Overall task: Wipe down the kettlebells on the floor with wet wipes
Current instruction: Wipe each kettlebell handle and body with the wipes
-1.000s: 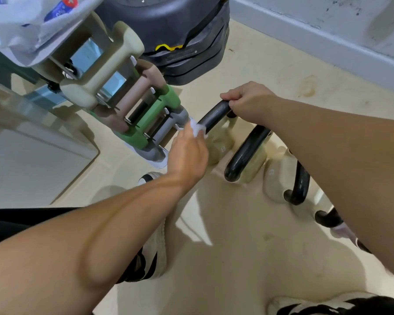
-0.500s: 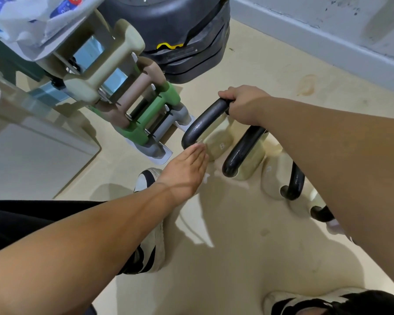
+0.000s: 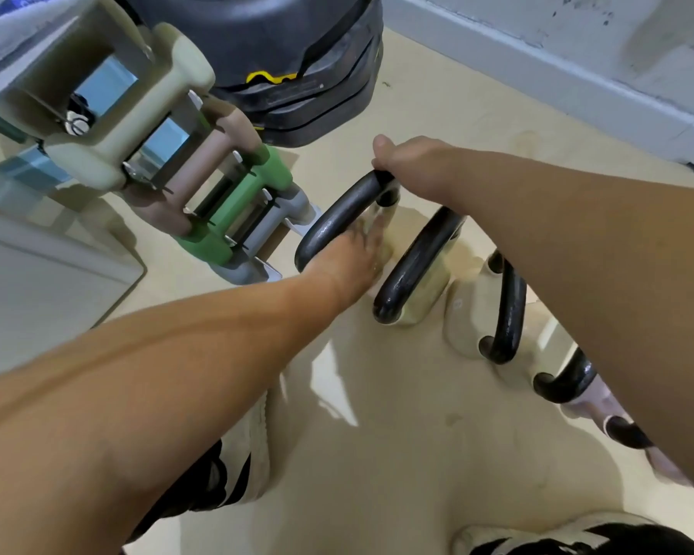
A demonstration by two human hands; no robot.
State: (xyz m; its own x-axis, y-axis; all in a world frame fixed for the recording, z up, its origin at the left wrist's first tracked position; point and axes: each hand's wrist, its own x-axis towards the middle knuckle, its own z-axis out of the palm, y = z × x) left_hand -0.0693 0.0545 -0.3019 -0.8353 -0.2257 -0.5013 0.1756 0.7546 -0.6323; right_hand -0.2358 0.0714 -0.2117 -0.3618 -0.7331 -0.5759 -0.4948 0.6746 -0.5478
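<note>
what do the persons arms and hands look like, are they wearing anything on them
The left forearm and right forearm are bare, with no sleeves in view. The left hand and right hand have no gloves, and no watch, bracelet or ring shows on the visible parts. The left fingers are blurred.

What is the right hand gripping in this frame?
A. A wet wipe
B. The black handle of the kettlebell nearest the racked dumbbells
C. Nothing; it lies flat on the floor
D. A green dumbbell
B: the right hand is curled round the far end of the black kettlebell handle beside the racked dumbbells, while the left hand reaches in lower with straight fingers.
</note>
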